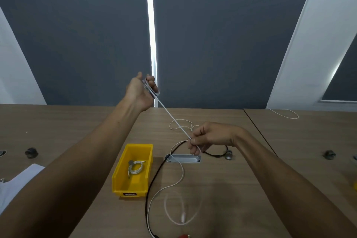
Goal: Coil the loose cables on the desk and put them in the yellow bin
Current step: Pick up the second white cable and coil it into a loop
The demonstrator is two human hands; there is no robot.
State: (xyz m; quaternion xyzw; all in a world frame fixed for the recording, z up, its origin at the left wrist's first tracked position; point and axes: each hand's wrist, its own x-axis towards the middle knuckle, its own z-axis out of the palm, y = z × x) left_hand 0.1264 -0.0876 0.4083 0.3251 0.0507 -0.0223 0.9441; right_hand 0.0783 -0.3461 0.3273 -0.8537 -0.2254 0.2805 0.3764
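My left hand (pixel 142 91) is raised above the desk with several turns of a white cable (pixel 173 120) wound around its fingers. The cable runs taut down to my right hand (pixel 208 137), which pinches it just above the desk. Below that hand the white cable trails loosely toward the front edge. A black cable (pixel 152 181) lies alongside it. The yellow bin (pixel 119 179) stands left of centre and holds one coiled white cable (pixel 135 168).
A silver grommet cover (pixel 183 158) sits in the desk beside the bin. A black cable with a metal plug (pixel 229 154) lies to its right. Another thin white cable (pixel 286 114) rests at the far right. White paper (pixel 17 181) lies at the left edge.
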